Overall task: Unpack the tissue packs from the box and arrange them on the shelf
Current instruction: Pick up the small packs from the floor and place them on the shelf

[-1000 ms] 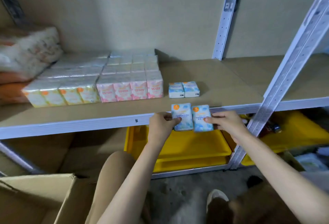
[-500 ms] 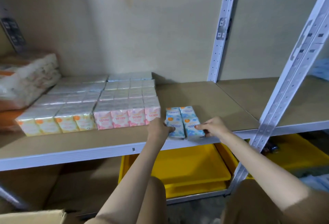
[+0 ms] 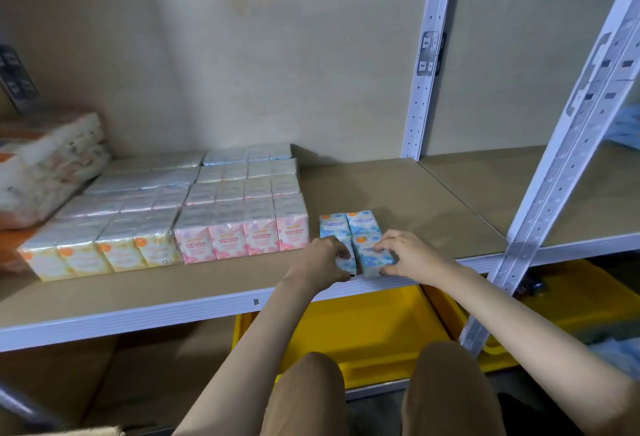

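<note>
So the two blue packs that were held out in front of the shelf edge a second ago are now down on the shelf (image 3: 398, 190), right at the front lip, pushed up against the two blue packs (image 3: 349, 222) already sitting there. Left hand (image 3: 320, 262) is curled around the near-left pack (image 3: 346, 261), fingers on top and thumb down at the front rail (image 3: 138, 314). Right hand (image 3: 407, 255) is pinching the near-right pack (image 3: 372, 255), fingertips on top, thumb low at its front. Both packs sit pretty much flush with the edge, no spare board in front of them. To the left there's a narrow gap, then the pink packs (image 3: 242, 235), with the yellow packs (image 3: 100, 252) further along, set back a bit from the lip. To the right it's bare board all the way to the slanted upright (image 3: 568, 145), and plenty of open depth behind the blue ones back to the wall.
</note>
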`<state>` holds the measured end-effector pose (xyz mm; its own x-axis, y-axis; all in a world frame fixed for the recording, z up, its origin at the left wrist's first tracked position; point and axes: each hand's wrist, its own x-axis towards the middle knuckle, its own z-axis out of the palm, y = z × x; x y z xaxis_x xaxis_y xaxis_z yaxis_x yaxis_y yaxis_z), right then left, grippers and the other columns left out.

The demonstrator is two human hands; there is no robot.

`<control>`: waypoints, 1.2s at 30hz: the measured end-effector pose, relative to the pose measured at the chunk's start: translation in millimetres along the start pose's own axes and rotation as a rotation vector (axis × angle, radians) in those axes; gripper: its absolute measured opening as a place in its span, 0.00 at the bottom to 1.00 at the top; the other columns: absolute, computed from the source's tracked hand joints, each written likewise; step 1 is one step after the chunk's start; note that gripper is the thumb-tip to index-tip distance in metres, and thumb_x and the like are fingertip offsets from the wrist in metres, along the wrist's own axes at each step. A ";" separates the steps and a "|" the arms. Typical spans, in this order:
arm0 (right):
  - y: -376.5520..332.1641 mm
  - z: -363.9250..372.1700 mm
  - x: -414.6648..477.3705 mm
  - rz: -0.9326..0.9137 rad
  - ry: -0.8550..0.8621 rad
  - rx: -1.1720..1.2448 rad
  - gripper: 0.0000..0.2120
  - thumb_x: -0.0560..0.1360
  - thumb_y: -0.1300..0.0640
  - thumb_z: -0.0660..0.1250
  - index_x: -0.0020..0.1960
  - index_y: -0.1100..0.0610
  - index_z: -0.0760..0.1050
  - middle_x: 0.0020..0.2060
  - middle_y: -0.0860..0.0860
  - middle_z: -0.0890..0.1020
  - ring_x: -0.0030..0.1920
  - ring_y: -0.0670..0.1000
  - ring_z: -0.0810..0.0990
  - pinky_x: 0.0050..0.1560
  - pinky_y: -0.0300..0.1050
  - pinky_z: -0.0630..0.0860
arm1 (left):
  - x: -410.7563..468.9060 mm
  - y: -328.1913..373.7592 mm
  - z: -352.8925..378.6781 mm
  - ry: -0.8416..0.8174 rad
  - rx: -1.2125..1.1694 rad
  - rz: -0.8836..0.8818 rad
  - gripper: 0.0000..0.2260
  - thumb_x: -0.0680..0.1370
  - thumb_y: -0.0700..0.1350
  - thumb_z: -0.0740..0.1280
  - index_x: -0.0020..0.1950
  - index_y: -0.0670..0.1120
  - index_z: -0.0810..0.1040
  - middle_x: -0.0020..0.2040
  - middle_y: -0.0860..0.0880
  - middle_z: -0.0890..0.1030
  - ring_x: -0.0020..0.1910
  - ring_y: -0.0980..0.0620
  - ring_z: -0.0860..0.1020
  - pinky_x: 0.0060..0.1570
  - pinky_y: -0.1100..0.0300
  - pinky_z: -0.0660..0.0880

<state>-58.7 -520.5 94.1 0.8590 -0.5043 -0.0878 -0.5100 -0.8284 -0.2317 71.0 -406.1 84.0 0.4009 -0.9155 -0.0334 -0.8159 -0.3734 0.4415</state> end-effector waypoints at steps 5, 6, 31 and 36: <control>0.9 3.8 5.4 0.023 0.040 -0.023 0.24 0.75 0.55 0.67 0.70 0.58 0.68 0.67 0.53 0.70 0.66 0.52 0.70 0.64 0.45 0.68 | 3.9 2.1 3.9 0.040 0.005 -0.006 0.19 0.74 0.42 0.71 0.64 0.42 0.75 0.65 0.43 0.75 0.62 0.46 0.75 0.59 0.56 0.72; 1.0 4.3 6.7 0.025 0.045 -0.028 0.24 0.75 0.55 0.67 0.70 0.58 0.68 0.67 0.53 0.70 0.66 0.52 0.70 0.64 0.45 0.68 | 4.5 2.8 3.9 0.046 0.008 -0.004 0.19 0.74 0.42 0.70 0.64 0.42 0.75 0.65 0.43 0.75 0.62 0.46 0.75 0.59 0.57 0.72; -4.0 2.7 20.4 0.021 0.057 -0.054 0.24 0.75 0.55 0.67 0.70 0.58 0.69 0.66 0.55 0.71 0.66 0.54 0.70 0.62 0.46 0.69 | 21.7 0.1 5.4 0.046 0.049 -0.026 0.19 0.75 0.41 0.70 0.66 0.43 0.74 0.66 0.43 0.74 0.65 0.46 0.72 0.63 0.57 0.70; -4.9 2.1 21.8 0.023 0.055 -0.057 0.24 0.75 0.55 0.67 0.69 0.58 0.69 0.66 0.55 0.71 0.66 0.54 0.70 0.62 0.44 0.69 | 22.7 0.3 5.5 0.047 0.070 -0.026 0.20 0.75 0.42 0.69 0.66 0.42 0.73 0.66 0.44 0.74 0.65 0.46 0.72 0.63 0.57 0.70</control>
<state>-37.4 -526.9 91.4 0.8441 -0.5347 -0.0392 -0.5326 -0.8281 -0.1750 77.6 -427.8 78.4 0.4398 -0.8981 -0.0011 -0.8314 -0.4076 0.3776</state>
